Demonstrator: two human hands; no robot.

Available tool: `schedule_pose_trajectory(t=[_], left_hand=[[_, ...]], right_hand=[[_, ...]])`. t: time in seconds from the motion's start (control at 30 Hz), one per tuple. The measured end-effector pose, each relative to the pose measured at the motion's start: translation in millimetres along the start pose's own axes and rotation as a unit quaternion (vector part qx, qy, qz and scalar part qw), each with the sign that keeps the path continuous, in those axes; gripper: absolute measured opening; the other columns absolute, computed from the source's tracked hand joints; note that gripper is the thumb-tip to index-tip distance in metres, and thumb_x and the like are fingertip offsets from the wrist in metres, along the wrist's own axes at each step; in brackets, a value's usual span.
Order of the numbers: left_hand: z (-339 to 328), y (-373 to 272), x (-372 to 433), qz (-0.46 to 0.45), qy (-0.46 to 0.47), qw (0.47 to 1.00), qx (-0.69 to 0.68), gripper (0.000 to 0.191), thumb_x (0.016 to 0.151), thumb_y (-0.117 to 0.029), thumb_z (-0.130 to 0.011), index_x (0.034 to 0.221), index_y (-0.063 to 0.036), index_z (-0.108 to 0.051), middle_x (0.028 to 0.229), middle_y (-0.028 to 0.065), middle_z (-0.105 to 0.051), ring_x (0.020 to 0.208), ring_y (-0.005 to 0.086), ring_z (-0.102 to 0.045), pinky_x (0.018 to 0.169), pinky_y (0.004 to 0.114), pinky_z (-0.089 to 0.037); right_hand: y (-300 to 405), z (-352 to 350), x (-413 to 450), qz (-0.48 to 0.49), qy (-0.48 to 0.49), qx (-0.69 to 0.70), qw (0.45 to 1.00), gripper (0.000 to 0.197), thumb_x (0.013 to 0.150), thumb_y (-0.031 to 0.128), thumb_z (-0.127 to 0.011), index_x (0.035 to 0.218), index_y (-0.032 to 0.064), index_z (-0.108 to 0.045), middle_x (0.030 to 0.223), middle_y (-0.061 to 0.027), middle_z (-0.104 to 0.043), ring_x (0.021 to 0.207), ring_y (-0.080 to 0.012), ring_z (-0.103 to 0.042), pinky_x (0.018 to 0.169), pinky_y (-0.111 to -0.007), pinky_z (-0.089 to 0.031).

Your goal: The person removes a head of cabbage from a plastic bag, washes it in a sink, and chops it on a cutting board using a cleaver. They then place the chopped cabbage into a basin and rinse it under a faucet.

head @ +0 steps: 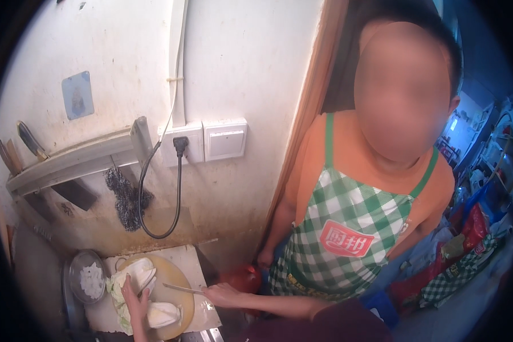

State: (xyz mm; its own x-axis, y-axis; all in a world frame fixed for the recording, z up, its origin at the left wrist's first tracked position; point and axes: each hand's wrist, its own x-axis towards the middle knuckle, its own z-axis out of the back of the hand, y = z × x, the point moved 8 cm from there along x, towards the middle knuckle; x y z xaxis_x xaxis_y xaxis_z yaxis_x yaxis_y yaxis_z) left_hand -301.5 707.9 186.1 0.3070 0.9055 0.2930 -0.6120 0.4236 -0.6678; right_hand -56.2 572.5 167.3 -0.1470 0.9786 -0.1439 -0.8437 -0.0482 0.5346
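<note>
My left hand rests with spread fingers on a cut napa cabbage that lies on a round yellowish cutting board. Another cabbage piece lies beside it, nearer the picture's bottom edge. Right of the cabbage, my right hand grips a knife, its blade pointing left over the board. A round bowl with white chopped pieces stands left of the board.
A person in a green checked apron stands close on the right. A wall rack holds knives, with a black cleaver below. A looped black cable hangs from a wall socket. A red object is beside the worktop.
</note>
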Motion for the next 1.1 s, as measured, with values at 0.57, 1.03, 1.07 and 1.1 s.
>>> schedule_pose_trajectory(t=[0.57, 1.03, 1.07, 1.1], left_hand=[[-34.4, 6.8, -45.7, -0.003, 0.102, 0.983, 0.15, 0.028, 0.074, -0.03, -0.063, 0.087, -0.0046, -0.061, 0.089, 0.011, -0.06, 0.095, 0.0301, -0.053, 0.104, 0.053, -0.02], [-32.3, 11.3, -45.6, -0.007, 0.05, 0.987, 0.154, 0.025, 0.078, -0.029, -0.06, 0.083, -0.0047, -0.064, 0.087, 0.012, -0.062, 0.093, 0.0299, -0.054, 0.104, 0.052, -0.021], [-32.4, 10.0, -43.5, -0.007, 0.048, 0.987, 0.155, 0.025, 0.078, -0.029, -0.059, 0.083, -0.0048, -0.064, 0.085, 0.0123, -0.062, 0.092, 0.03, -0.054, 0.104, 0.052, -0.021], [-32.9, 10.3, -44.2, -0.008, 0.049, 0.986, 0.157, 0.025, 0.078, -0.029, -0.059, 0.083, -0.0048, -0.064, 0.085, 0.0123, -0.062, 0.092, 0.03, -0.054, 0.104, 0.052, -0.021]], right_hand=[[8.6, -21.6, 9.0, 0.022, 0.047, -0.025, 0.998, 0.019, 0.083, 0.005, -0.041, 0.096, -0.0017, -0.052, 0.085, -0.0236, -0.063, 0.085, -0.0378, -0.062, 0.071, -0.048, -0.048], [17.2, -27.5, 16.2, 0.034, 0.06, -0.016, 0.997, 0.022, 0.084, 0.005, -0.038, 0.1, -0.0053, -0.049, 0.088, -0.0265, -0.061, 0.089, -0.0378, -0.061, 0.075, -0.047, -0.049], [15.6, -27.8, 16.8, 0.035, 0.057, -0.018, 0.998, 0.022, 0.085, 0.005, -0.037, 0.1, -0.0058, -0.049, 0.088, -0.0263, -0.061, 0.088, -0.0379, -0.061, 0.075, -0.047, -0.049], [15.0, -30.2, 16.4, 0.035, 0.056, -0.016, 0.998, 0.022, 0.085, 0.005, -0.037, 0.1, -0.0058, -0.049, 0.088, -0.0263, -0.061, 0.088, -0.0379, -0.061, 0.075, -0.047, -0.049]])
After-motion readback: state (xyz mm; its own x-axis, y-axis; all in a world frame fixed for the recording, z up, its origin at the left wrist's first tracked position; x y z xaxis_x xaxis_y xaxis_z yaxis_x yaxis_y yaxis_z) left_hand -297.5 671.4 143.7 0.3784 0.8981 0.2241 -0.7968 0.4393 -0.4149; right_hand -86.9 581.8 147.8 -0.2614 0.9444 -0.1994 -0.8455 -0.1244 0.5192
